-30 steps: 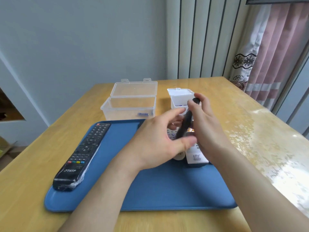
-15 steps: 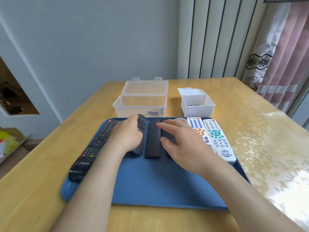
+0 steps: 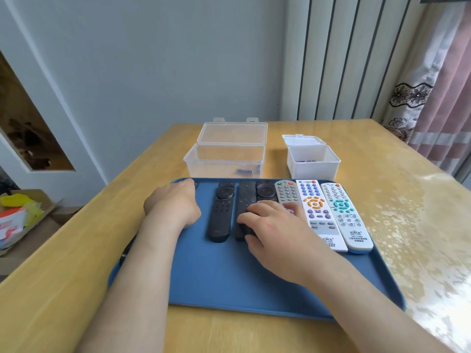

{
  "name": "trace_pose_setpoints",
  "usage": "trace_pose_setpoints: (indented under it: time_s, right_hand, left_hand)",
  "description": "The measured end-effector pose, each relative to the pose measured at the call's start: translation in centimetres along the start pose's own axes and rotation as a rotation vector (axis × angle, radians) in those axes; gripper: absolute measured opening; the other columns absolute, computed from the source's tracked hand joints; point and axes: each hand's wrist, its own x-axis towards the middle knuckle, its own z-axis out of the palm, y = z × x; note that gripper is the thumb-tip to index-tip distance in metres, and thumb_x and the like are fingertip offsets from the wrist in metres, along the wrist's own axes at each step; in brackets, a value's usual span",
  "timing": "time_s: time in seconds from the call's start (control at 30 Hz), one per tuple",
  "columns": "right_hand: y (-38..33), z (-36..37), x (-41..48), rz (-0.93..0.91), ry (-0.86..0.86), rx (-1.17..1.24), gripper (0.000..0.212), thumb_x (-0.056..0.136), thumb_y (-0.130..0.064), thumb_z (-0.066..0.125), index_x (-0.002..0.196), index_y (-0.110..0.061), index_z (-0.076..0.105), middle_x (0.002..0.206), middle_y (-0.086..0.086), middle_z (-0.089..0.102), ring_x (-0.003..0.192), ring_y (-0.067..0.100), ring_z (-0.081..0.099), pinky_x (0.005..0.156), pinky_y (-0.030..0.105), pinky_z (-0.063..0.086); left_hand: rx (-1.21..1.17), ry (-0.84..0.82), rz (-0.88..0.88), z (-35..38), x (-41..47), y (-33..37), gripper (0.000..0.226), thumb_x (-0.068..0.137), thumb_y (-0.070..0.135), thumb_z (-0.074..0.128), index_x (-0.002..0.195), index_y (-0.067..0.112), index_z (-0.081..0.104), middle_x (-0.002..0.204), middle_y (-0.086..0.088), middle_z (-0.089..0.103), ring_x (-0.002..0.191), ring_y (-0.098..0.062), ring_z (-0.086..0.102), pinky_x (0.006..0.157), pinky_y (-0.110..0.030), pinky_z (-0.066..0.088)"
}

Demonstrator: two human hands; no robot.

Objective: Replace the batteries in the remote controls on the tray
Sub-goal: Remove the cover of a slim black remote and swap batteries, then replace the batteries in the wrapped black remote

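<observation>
A blue tray [image 3: 229, 281] holds a row of remotes. From the left: a slim black remote [image 3: 221, 212], a second black remote [image 3: 246, 196], a black remote with a round pad [image 3: 266, 191], a grey remote [image 3: 286, 192], a white remote with orange keys [image 3: 317, 212] and a white remote with teal keys [image 3: 344, 217]. My left hand [image 3: 173, 207] lies knuckles up over a large black remote at the tray's left, fingers curled over its far end; the remote is almost wholly hidden. My right hand [image 3: 275, 225] rests flat on the middle black and grey remotes, fingers apart.
Behind the tray stand a clear open box [image 3: 225, 154] with a battery [image 3: 243, 171] on its floor and a small white open box [image 3: 313, 163] with batteries inside. The wooden table [image 3: 397, 200] meets a wall at the back. A cardboard box [image 3: 23, 215] sits on the floor at left.
My left hand has left the slim black remote lying on the tray and shifted left onto the large black remote. My right hand stays on the middle remotes.
</observation>
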Motion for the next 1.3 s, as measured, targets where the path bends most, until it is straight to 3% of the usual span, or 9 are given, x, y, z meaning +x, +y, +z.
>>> trace_pose_setpoints:
  time_s: [0.13, 0.33, 0.43, 0.57, 0.7, 0.83, 0.93, 1.1, 1.3]
  right_hand:
    - [0.1, 0.0, -0.1, 0.011, 0.014, 0.024, 0.029, 0.098, -0.035, 0.04, 0.123, -0.032, 0.054, 0.13, -0.012, 0.051, 0.137, 0.012, 0.032, 0.108, 0.046, 0.023]
    - [0.4, 0.0, -0.1, 0.001, 0.123, 0.155, 0.031, 0.097, -0.028, 0.046, 0.126, -0.031, 0.058, 0.129, -0.013, 0.055, 0.133, 0.012, 0.037, 0.109, 0.04, 0.024]
    - [0.0, -1.3, 0.3, 0.157, 0.19, 0.68, 0.032, 0.097, -0.028, 0.052, 0.128, -0.029, 0.06, 0.121, -0.012, 0.065, 0.119, 0.008, 0.054, 0.106, 0.037, 0.039]
    - [-0.7, -3.0, 0.2, 0.403, -0.122, 1.628, 0.037, 0.1, -0.042, 0.047, 0.121, -0.018, 0.065, 0.107, 0.007, 0.075, 0.101, 0.025, 0.07, 0.092, 0.047, 0.055]
    - [-1.1, -3.4, -0.4, 0.389, -0.161, 1.781, 0.042, 0.102, -0.038, 0.044, 0.117, -0.003, 0.061, 0.096, 0.025, 0.071, 0.078, 0.038, 0.069, 0.07, 0.045, 0.059]
    - [-0.8, -4.3, -0.3, 0.413, -0.088, 1.837, 0.039, 0.102, -0.032, 0.043, 0.115, -0.002, 0.064, 0.092, 0.028, 0.071, 0.078, 0.037, 0.069, 0.068, 0.043, 0.058]
    - [-0.4, -4.7, -0.3, 0.48, -0.045, 1.882, 0.036, 0.095, -0.026, 0.044, 0.104, -0.004, 0.071, 0.092, 0.024, 0.073, 0.078, 0.035, 0.069, 0.07, 0.038, 0.06]
    - [0.0, -4.9, -0.3, 0.533, 0.041, 1.842, 0.03, 0.087, -0.023, 0.046, 0.074, -0.012, 0.071, 0.073, 0.012, 0.068, 0.065, 0.028, 0.064, 0.066, 0.036, 0.056]
    - [0.7, -4.6, -0.3, 0.576, 0.012, 1.821, 0.021, 0.079, -0.017, 0.045, 0.081, -0.017, 0.066, 0.074, 0.007, 0.065, 0.066, 0.026, 0.061, 0.072, 0.038, 0.049]
  left_hand:
    - [-0.146, 0.046, -0.027, 0.2, 0.7, -1.1, 0.07, 0.079, 0.016, 0.057, 0.143, 0.034, 0.036, 0.136, -0.001, 0.046, 0.124, -0.031, 0.041, 0.079, -0.033, 0.041]
    - [-0.266, 0.177, 0.01, -0.5, 0.4, -1.4, 0.068, 0.07, 0.023, 0.071, 0.133, 0.033, 0.047, 0.122, -0.001, 0.061, 0.105, -0.027, 0.057, 0.078, -0.028, 0.044]
    - [-1.087, 0.343, 0.1, -2.3, -0.5, -0.1, 0.05, 0.072, 0.016, 0.066, 0.121, 0.025, 0.06, 0.099, -0.001, 0.071, 0.084, -0.019, 0.067, 0.077, -0.031, 0.054]
    - [-2.027, -0.017, 0.195, -2.2, -3.7, 5.1, 0.027, 0.094, 0.007, 0.046, 0.112, -0.006, 0.061, 0.079, -0.016, 0.073, 0.057, -0.023, 0.064, 0.051, -0.027, 0.053]
    - [-1.925, 0.082, 0.365, -0.8, -4.5, 6.8, 0.024, 0.101, 0.014, 0.043, 0.109, 0.002, 0.063, 0.09, -0.02, 0.069, 0.075, -0.024, 0.065, 0.062, -0.03, 0.053]
    - [-1.768, -0.041, 0.489, -1.1, -4.7, 6.1, 0.025, 0.103, 0.022, 0.042, 0.109, 0.016, 0.065, 0.078, -0.008, 0.063, 0.042, -0.017, 0.048, 0.032, -0.02, 0.035]
    - [-1.662, -0.182, 0.521, -1.0, -5.5, 6.8, 0.024, 0.102, 0.026, 0.043, 0.109, 0.028, 0.066, 0.065, -0.01, 0.054, 0.034, -0.013, 0.032, 0.036, -0.012, 0.019]
    - [-1.785, -0.178, 0.643, -0.9, -7.1, 8.4, 0.031, 0.103, 0.009, 0.036, 0.125, 0.013, 0.058, 0.065, 0.004, 0.062, 0.036, 0.001, 0.051, 0.034, -0.008, 0.035]
    - [-1.678, 0.149, 0.743, 0.6, -6.7, 9.5, 0.034, 0.101, 0.011, 0.036, 0.122, 0.023, 0.059, 0.12, 0.0, 0.068, 0.114, -0.019, 0.061, 0.099, -0.034, 0.045]
